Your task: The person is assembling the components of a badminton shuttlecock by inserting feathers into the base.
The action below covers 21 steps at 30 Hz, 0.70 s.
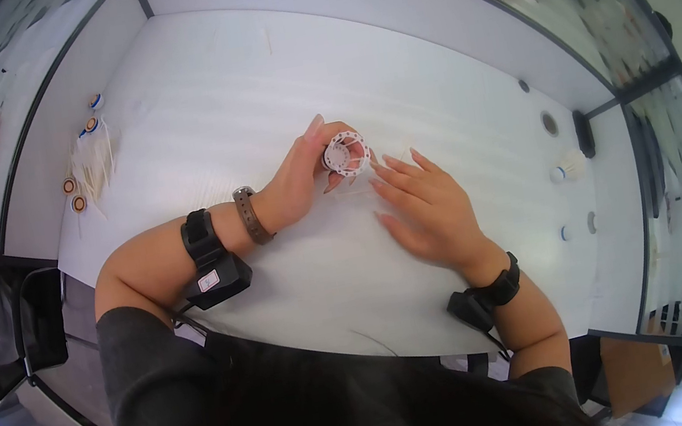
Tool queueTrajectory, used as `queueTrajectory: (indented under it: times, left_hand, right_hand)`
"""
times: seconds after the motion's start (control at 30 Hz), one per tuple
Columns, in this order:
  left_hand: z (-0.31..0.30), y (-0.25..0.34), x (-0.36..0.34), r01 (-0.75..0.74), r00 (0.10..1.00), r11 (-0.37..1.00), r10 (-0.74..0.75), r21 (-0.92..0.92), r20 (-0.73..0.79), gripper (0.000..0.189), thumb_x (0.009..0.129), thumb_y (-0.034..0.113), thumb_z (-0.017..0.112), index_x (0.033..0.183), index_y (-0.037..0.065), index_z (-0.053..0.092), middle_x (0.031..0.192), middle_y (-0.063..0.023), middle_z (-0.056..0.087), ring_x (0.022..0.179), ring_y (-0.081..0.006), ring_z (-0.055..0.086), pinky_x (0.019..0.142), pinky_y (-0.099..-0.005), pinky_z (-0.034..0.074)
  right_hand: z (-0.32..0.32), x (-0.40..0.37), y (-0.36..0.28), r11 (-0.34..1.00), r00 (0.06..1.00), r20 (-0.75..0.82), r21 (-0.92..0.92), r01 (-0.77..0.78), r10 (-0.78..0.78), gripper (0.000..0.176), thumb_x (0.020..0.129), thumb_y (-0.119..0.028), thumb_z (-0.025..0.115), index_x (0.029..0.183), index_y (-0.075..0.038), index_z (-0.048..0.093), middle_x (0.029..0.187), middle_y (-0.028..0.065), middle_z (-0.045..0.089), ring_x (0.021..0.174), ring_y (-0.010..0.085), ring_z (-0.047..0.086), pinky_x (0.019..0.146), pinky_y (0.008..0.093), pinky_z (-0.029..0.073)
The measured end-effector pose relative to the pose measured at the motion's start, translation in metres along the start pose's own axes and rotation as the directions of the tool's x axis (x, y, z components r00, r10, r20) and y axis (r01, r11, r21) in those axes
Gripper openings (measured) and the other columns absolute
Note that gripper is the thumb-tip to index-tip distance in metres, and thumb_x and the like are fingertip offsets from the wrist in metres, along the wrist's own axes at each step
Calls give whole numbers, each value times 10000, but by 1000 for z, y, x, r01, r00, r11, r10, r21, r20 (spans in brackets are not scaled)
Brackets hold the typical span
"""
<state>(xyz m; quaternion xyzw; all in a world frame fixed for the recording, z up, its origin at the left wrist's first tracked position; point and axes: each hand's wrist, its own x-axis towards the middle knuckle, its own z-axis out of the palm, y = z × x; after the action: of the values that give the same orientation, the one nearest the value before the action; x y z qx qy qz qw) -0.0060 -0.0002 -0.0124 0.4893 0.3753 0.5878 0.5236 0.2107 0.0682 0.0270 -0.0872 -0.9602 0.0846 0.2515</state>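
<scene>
Pinching small ring [345, 155]: left hand [297, 186] | right hand [429, 208] spread flat | ring partly finger-hidden, possibly toothed

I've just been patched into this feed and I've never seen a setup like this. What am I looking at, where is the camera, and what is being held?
There is no machine here: a person works with two bare hands. The one picture comes from a camera worn on the head and looking down; its wide lens bends the edges. The left hand holds a small white ring with holes around it, over the white table. The right hand lies open and flat beside it. At the far left lie pale feathers and small round caps; at the far right stands a shuttlecock.
</scene>
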Motion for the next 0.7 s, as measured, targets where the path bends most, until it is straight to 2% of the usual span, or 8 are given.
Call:
queueTrajectory:
  times: [0.03,0.13,0.33,0.53,0.7]
  left_hand:
    - [0,-1,-1,5,1000,1000,-5,11,-16,688,1029,588,164,1001,50,591,807,10,542,638,-76,415,563,-222,354]
    - [-1,-3,-2,-22,1000,998,22,62,-11,667,1033,576,191,976,46,591,790,0,556,618,-71,418,547,-221,356]
    - [2,-1,-3,-56,998,994,57,92,0,643,1038,555,208,964,44,592,773,-11,562,603,-71,425,543,-220,367]
    - [0,0,-3,-53,998,992,51,111,21,616,1039,531,219,967,45,590,789,-11,571,625,-68,436,538,-221,367]
    - [1,3,-4,-38,999,995,37,96,11,609,1037,537,230,965,51,588,795,-8,571,635,-63,436,531,-218,362]
  right_hand:
    - [4,-4,1,1000,999,46,13,1,-2,357,817,-179,737,1146,-55,671,1229,91,656,1204,259,592,1078,452,428]
    - [9,-7,2,999,991,136,44,17,-23,355,848,-211,716,1159,-49,664,1248,89,646,1215,248,584,1078,452,427]
    - [1,-3,-7,1000,955,294,4,29,-29,462,916,-324,640,1261,-18,606,1348,124,583,1319,254,493,1141,472,342]
    - [-3,-3,-14,999,932,363,-34,29,-15,620,949,-385,584,1423,-10,447,1429,150,510,1388,278,407,1184,484,251]
    - [-5,-5,-16,1000,915,403,-31,-1,13,672,955,-414,567,1461,-8,392,1457,150,482,1405,276,385,1192,485,223]
